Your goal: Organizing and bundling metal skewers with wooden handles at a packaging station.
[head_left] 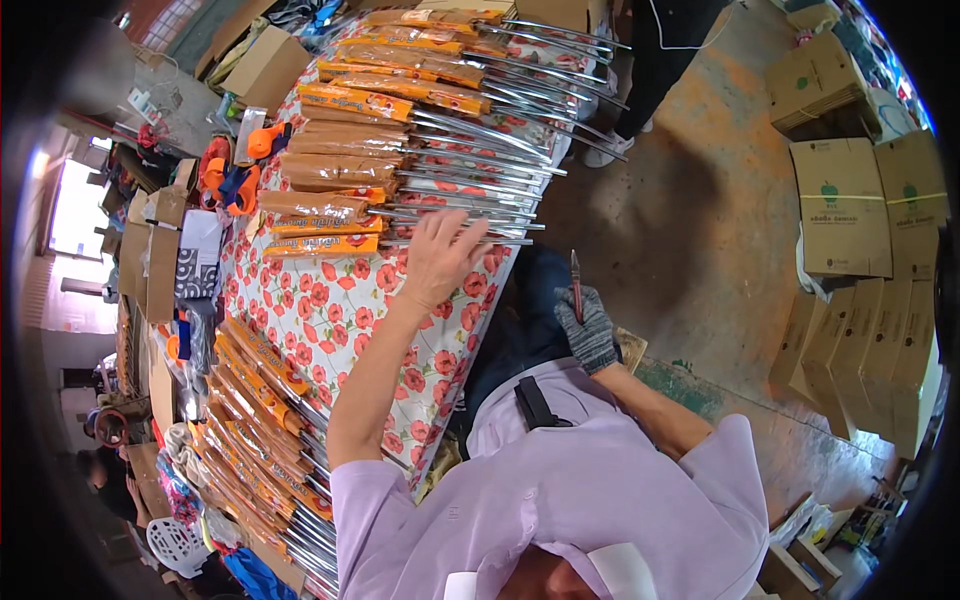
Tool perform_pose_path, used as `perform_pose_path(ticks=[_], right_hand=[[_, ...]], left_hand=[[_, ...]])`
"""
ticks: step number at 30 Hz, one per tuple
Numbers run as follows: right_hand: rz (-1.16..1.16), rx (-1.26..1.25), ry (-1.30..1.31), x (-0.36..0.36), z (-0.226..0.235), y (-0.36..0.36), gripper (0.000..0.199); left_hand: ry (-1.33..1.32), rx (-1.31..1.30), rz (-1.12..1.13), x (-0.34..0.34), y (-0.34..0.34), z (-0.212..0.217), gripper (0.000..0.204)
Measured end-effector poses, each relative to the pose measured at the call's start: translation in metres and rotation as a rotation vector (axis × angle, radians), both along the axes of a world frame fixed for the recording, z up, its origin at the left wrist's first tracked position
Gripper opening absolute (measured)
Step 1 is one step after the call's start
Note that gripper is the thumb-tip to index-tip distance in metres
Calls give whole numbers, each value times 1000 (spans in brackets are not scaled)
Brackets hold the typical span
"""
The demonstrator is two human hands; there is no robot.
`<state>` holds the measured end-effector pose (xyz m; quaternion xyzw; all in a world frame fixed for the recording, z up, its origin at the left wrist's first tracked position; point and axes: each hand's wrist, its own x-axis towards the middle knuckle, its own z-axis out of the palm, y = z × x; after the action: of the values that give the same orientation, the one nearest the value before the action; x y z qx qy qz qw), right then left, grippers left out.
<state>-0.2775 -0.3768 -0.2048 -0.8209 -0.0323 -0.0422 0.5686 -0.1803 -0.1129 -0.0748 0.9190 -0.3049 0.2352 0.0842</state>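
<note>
Rows of long metal rods [470, 150] lie on the table, their left ends sheathed in orange and brown plastic wrapping [325, 243]. My bare left hand [440, 258] reaches over the nearest rods of the upper row, its fingers stretched and slightly apart; whether the fingertips press on the metal is hard to see. In my right hand [588, 330], gloved in grey knit, is a slim red-handled tool that looks like pliers [576, 285], pointed away from me. That hand is closed around the handle, off the table's right side.
A white cloth with red flowers covers the table [345, 290]. More wrapped rods [265, 430] lie at the lower left. Cardboard boxes [838, 205] stack up at the right. Another person's legs [655, 70] stand beyond the table's right edge. Orange and navy items [238, 185] sit at the left.
</note>
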Motion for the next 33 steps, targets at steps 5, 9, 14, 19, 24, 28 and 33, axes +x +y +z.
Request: perform_pose_path(ticks=[5, 9, 14, 19, 24, 28, 33], right_hand=[[83, -49, -71, 0, 13, 3, 30], [89, -82, -81, 2, 5, 9, 36], [-66, 104, -33, -13, 0, 15, 52], [-5, 16, -62, -13, -5, 7, 61], [58, -61, -82, -8, -10, 12, 65], [70, -58, -87, -8, -14, 18, 66], [63, -62, -96, -7, -12, 22, 68]], left_hand=[[141, 42, 62, -4, -12, -15, 29], [284, -86, -92, -7, -17, -21, 22], [428, -290, -155, -24, -38, -9, 17], [487, -433, -92, -28, -46, -5, 15], [505, -411, -60, -32, -47, 4, 14], [494, -407, -34, -36, -48, 4, 14], [555, -469, -48, -37, -47, 7, 15]])
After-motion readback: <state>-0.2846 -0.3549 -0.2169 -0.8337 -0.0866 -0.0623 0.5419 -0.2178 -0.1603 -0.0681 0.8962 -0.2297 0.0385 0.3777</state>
